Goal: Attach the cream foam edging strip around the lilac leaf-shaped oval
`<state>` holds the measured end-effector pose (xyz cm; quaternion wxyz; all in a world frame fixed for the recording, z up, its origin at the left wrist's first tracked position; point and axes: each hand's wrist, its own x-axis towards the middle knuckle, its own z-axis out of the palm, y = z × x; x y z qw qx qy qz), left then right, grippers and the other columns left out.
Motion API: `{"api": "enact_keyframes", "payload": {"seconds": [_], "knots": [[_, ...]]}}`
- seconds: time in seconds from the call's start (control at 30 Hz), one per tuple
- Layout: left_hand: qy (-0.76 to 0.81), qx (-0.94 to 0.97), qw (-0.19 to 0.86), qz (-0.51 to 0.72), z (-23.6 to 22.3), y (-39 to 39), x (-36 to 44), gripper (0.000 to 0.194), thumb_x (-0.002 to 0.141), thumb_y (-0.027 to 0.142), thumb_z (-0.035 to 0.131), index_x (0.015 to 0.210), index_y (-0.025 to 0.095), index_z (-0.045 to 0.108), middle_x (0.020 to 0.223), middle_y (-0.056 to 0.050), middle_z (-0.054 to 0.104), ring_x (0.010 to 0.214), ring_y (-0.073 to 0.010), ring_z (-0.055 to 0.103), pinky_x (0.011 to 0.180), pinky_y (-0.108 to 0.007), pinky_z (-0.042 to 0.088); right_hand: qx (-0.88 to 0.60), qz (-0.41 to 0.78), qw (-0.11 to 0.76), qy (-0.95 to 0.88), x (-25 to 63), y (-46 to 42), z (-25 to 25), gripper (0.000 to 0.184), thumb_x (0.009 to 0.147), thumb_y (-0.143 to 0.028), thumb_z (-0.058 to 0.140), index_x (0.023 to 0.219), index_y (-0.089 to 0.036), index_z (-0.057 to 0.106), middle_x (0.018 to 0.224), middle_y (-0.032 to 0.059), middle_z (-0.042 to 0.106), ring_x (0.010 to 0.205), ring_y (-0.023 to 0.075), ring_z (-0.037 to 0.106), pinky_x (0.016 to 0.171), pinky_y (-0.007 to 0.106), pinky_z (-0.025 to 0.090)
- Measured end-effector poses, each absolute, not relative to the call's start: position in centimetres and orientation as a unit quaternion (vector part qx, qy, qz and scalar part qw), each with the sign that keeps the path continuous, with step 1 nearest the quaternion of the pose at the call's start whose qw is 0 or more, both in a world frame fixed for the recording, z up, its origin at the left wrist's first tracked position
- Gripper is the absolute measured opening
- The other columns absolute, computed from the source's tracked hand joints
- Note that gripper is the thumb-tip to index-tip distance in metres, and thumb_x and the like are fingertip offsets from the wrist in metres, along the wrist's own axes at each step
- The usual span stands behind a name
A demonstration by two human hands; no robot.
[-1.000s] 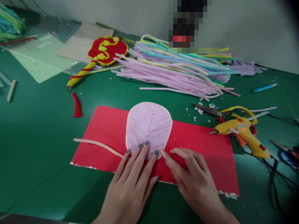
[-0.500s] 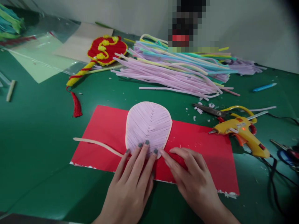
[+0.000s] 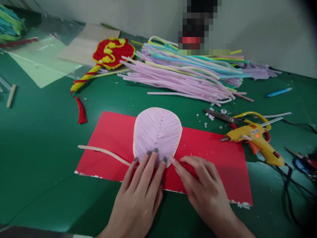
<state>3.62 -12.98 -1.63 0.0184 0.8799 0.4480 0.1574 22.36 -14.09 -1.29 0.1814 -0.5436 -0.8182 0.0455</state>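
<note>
Head view: your left hand (image 3: pixel 137 195) lies flat, fingers slightly spread, its fingertips on the near edge of the lilac panel (image 3: pixel 158 132). Your right hand (image 3: pixel 204 188) has bent fingers, the index tip at the panel's near right rim; whether it pinches anything, you cannot tell. That panel rests on a red board (image 3: pixel 210 148), and a pale strip (image 3: pixel 104 151) runs left from your left fingers. Rightward sits a yellow glue gun (image 3: pixel 259 138), with scissors (image 3: pixel 220 115) just beyond. Farther off lie fuzzy stems (image 3: pixel 173 81) and, left of them, a red fan (image 3: pixel 99 51).

Panel (image 3: pixel 157 132) ribbed, matt; tabletop (image 3: pixel 44 138) smooth, glossy.
</note>
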Motion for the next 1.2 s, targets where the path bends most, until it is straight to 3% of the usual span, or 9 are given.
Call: {"api": "enact_keyframes", "payload": {"seconds": [0.43,0.67,0.87,1.2], "knots": [[0.449,0.875,0.049,0.174,-1.97,-13.2,3.37,0.038,0.093,0.019,0.046,0.13,0.017,0.053,0.138,-0.012,0.052,0.127,-0.0266,0.048,0.109,-0.04,0.029,-0.561,0.031,0.225,-0.796,22.29,-14.11,-1.62,0.038,0.088,-0.008,0.05,0.124,-0.02,0.059,0.106,0.0075,0.064,0.098,0.0195,0.058,0.088,0.036,0.047],[0.449,0.875,0.043,0.178,-1.93,-13.08,3.47,0.036,0.093,0.02,0.046,0.127,0.016,0.055,0.136,-0.013,0.054,0.124,-0.0277,0.051,0.107,-0.042,0.031,-0.546,0.033,0.216,-0.809,22.26,-14.18,-1.44,0.037,0.089,-0.007,0.047,0.122,-0.017,0.06,0.104,0.008,0.065,0.099,0.0188,0.058,0.089,0.034,0.046],[0.447,0.876,0.047,0.175,-1.83,-12.96,3.55,0.036,0.093,0.02,0.046,0.126,0.015,0.056,0.135,-0.013,0.055,0.122,-0.0281,0.052,0.106,-0.041,0.031,-0.556,0.033,0.214,-0.802,22.18,-14.2,-1.59,0.04,0.09,-0.008,0.046,0.126,-0.022,0.057,0.104,0.0064,0.064,0.099,0.018,0.057,0.09,0.034,0.046],[0.459,0.87,0.047,0.172,-1.92,-12.89,3.64,0.036,0.094,0.024,0.043,0.127,0.018,0.057,0.134,-0.011,0.056,0.122,-0.0262,0.051,0.107,-0.038,0.027,-0.549,0.028,0.216,-0.807,22.17,-14.18,-1.51,0.035,0.09,-0.007,0.048,0.121,-0.017,0.06,0.103,0.0081,0.063,0.097,0.02,0.055,0.089,0.035,0.045]]}}
